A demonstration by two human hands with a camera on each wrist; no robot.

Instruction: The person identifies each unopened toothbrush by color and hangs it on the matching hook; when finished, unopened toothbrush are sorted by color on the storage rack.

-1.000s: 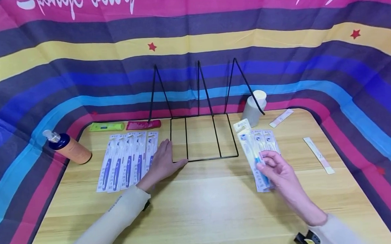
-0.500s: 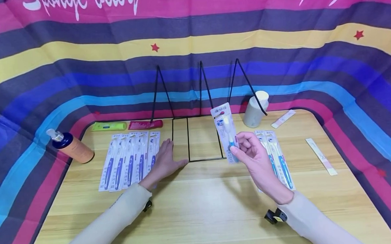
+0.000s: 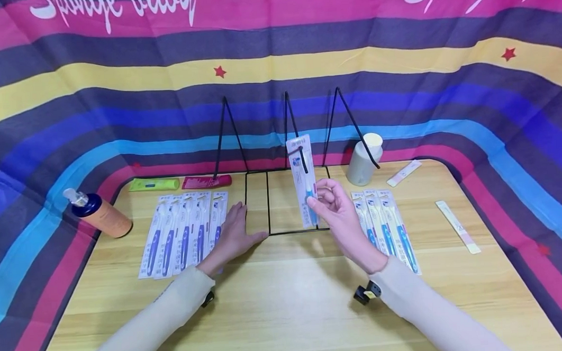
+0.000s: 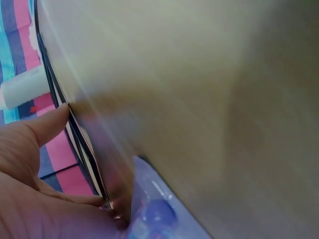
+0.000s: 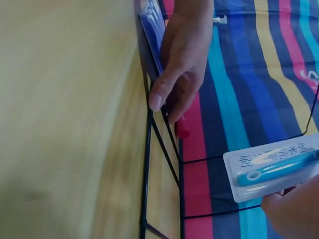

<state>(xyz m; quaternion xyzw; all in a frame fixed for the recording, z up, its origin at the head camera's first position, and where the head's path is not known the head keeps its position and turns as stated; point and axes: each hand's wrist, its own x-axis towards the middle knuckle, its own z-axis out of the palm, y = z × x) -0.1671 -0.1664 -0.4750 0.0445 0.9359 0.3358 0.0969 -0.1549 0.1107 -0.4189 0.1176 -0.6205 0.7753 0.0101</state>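
My right hand (image 3: 337,209) pinches a packaged toothbrush (image 3: 302,179) with a blue handle, raised nearly upright over the black wire rack (image 3: 268,202). The tip of the rack's middle prong (image 3: 304,158) shows in front of the upper part of the toothbrush card. In the right wrist view, fingers (image 5: 299,209) hold the lower end of the blue toothbrush pack (image 5: 274,172). My left hand (image 3: 233,233) rests with fingers spread at the rack's front left corner, its thumb at the wire in the left wrist view. It partly covers the nearest purple toothbrush pack (image 3: 218,216).
Several purple toothbrush packs (image 3: 184,239) lie left, three blue ones (image 3: 386,228) right. Behind are a green tube (image 3: 154,184), a red tube (image 3: 205,182) and a white bottle (image 3: 365,160). An orange pump bottle (image 3: 104,216) stands left; two slim packets (image 3: 457,227) lie right.
My right hand has carried the blue toothbrush pack from the right-hand row leftward and up to the rack's middle prong. The left hand has stayed at the rack's corner.
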